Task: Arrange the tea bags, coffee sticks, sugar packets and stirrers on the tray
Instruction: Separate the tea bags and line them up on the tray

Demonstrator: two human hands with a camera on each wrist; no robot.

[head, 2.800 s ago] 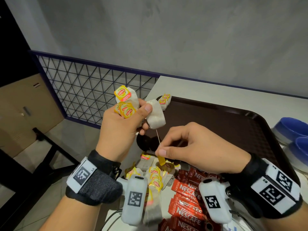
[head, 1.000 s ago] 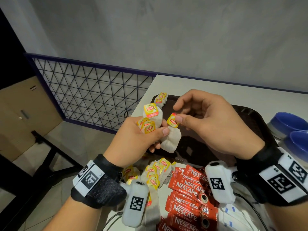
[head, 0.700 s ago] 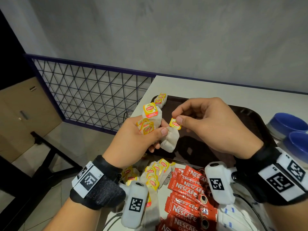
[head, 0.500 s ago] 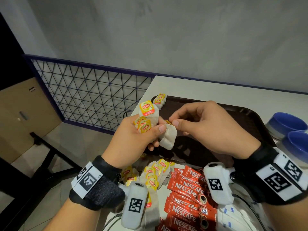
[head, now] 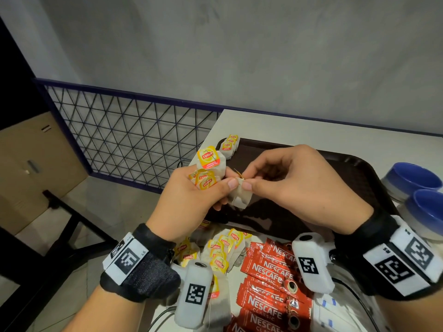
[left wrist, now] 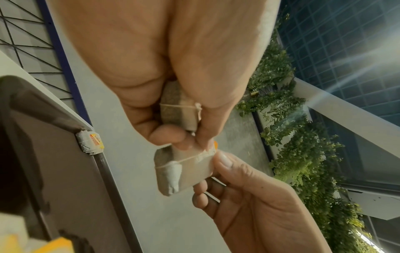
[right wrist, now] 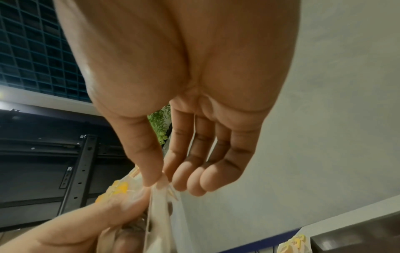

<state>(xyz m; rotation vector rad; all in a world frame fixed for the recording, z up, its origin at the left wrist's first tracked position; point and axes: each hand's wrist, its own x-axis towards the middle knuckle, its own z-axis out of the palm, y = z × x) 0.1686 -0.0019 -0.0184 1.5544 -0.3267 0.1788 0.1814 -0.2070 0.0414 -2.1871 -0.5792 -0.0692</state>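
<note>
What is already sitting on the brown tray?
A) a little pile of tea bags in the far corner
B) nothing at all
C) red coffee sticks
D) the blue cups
A: a small pile of tea bags sits in the far left corner of the tray, while the coffee sticks lie on the table in front of it and the blue cups stand beside it.

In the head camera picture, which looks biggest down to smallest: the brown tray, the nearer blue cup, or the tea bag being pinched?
1. brown tray
2. nearer blue cup, though partly cut off by the frame's edge
3. pinched tea bag, which is held nearer the camera yet looks smallest
</note>
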